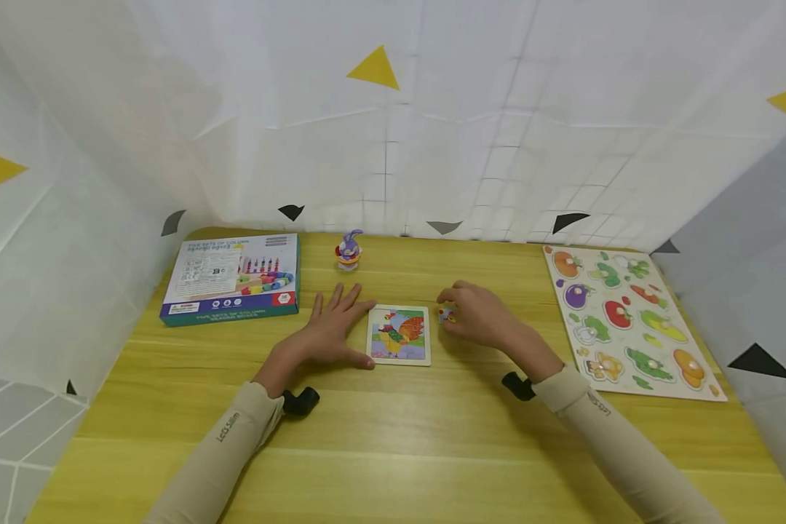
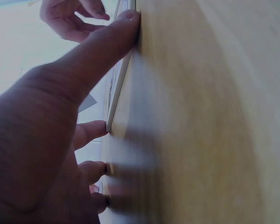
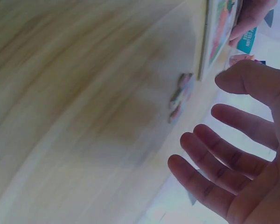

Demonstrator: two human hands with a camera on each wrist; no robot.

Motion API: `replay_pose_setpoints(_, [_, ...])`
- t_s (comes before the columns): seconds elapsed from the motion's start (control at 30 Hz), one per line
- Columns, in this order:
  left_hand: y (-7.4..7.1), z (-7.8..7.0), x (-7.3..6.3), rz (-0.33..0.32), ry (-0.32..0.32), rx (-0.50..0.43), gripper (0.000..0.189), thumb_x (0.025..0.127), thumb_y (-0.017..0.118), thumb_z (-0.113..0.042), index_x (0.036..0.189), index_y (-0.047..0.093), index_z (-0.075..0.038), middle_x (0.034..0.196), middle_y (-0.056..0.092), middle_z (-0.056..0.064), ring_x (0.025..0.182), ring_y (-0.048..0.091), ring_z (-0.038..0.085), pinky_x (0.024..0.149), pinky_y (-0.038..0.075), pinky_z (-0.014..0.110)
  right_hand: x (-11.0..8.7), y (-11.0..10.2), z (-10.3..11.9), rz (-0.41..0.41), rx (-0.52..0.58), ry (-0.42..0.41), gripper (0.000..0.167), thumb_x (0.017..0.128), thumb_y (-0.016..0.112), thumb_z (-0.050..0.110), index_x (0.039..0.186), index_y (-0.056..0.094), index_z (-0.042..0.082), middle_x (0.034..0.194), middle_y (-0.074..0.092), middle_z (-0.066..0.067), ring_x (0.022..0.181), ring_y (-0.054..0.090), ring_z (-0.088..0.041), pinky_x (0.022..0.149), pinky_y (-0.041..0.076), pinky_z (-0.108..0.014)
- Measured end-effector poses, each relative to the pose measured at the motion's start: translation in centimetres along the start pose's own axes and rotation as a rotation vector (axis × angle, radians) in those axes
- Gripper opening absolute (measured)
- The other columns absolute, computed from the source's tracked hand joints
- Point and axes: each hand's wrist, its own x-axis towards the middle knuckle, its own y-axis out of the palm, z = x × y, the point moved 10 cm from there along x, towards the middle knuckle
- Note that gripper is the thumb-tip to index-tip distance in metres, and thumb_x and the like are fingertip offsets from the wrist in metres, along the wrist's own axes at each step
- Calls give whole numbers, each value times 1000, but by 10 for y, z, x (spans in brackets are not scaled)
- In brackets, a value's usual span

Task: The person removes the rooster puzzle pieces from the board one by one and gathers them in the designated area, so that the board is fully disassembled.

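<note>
A small square jigsaw puzzle (image 1: 399, 336) in a pale frame lies on the table, showing a colourful picture with a red wing. My left hand (image 1: 327, 331) is spread flat at its left side, thumb and index fingertips right at the frame's edge. Just right of the frame is a loose jigsaw piece (image 1: 446, 315), partly covered in the head view by my right hand (image 1: 481, 316). In the right wrist view that piece (image 3: 181, 98) lies on the table, and the loosely bent right fingers (image 3: 214, 163) hover apart from it, holding nothing.
A boxed bead set (image 1: 232, 280) lies at the back left. A purple rabbit figurine (image 1: 348, 251) stands behind the puzzle. On the right lies a vegetable peg board (image 1: 629, 320). White curtains (image 1: 393, 145) enclose the wooden table (image 1: 393, 451) at the back and sides.
</note>
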Motion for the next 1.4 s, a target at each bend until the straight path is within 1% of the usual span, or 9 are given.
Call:
replay_pose_setpoints(0.13, [-1, 0, 0, -3, 0, -7, 110, 73, 78, -67, 160, 25, -24, 167, -2, 11, 150, -13, 38, 113, -13, 63, 3, -7, 12, -29, 26, -34, 32, 85, 77, 15, 114, 71, 3, 107, 66, -13, 90, 65, -25, 76, 55, -41])
replay_pose_setpoints(0.23, [0, 0, 0, -3, -5, -15, 111, 73, 79, -66, 160, 25, -25, 167, -3, 10, 150, -14, 38, 113, -13, 62, 6, -8, 20, -22, 52, -45, 31, 87, 75, 13, 116, 71, 3, 108, 66, -13, 86, 64, -24, 74, 54, -40])
replay_pose_setpoints(0.37, [1, 0, 0, -3, -7, -13, 111, 73, 78, -68, 160, 26, -25, 167, -3, 10, 150, -14, 37, 114, -13, 62, 13, -5, 29, 2, 78, -45, 31, 88, 75, 12, 117, 71, 3, 110, 65, -12, 84, 61, -22, 75, 53, -39])
replay_pose_setpoints(0.57, [2, 1, 1, -7, -9, -29, 110, 73, 78, -67, 160, 26, -25, 168, -3, 9, 150, -14, 37, 114, -13, 62, 25, 4, 42, 26, 96, -60, 33, 87, 78, 14, 118, 71, 4, 110, 66, -11, 93, 63, -25, 82, 54, -40])
replay_pose_setpoints(0.67, [2, 0, 1, -9, -5, -28, 110, 73, 78, -68, 160, 26, -25, 168, -2, 9, 150, -14, 37, 114, -13, 62, 30, 9, 48, 39, 95, -70, 33, 87, 78, 14, 118, 71, 5, 110, 66, -10, 94, 63, -23, 84, 53, -40])
replay_pose_setpoints(0.83, [3, 0, 1, -5, 2, -19, 111, 72, 76, -71, 160, 26, -25, 168, -3, 9, 150, -15, 37, 113, -13, 62, 35, 16, 57, 66, 122, -86, 35, 85, 77, 10, 120, 71, 5, 109, 65, -9, 92, 62, -22, 81, 53, -38])
replay_pose_setpoints(0.97, [3, 2, 0, -2, -3, -14, 111, 73, 76, -71, 160, 25, -26, 168, -3, 8, 150, -16, 36, 113, -14, 62, 38, 20, 63, 69, 140, -109, 36, 84, 77, 8, 119, 71, 5, 108, 66, -9, 89, 61, -22, 79, 52, -37])
replay_pose_setpoints(1.17, [3, 4, 0, -3, -5, -8, 111, 72, 76, -71, 161, 25, -26, 168, -3, 9, 150, -16, 37, 113, -14, 63, 42, 27, 68, 69, 114, -121, 33, 85, 76, 7, 118, 72, 6, 105, 66, -9, 86, 58, -18, 77, 53, -36])
replay_pose_setpoints(1.4, [3, 2, 1, -1, -2, -13, 111, 73, 76, -70, 161, 24, -26, 167, -4, 10, 149, -15, 38, 113, -14, 63, 46, 30, 69, 74, 99, -110, 32, 86, 75, 9, 118, 72, 7, 101, 65, -8, 79, 55, -17, 70, 50, -33])
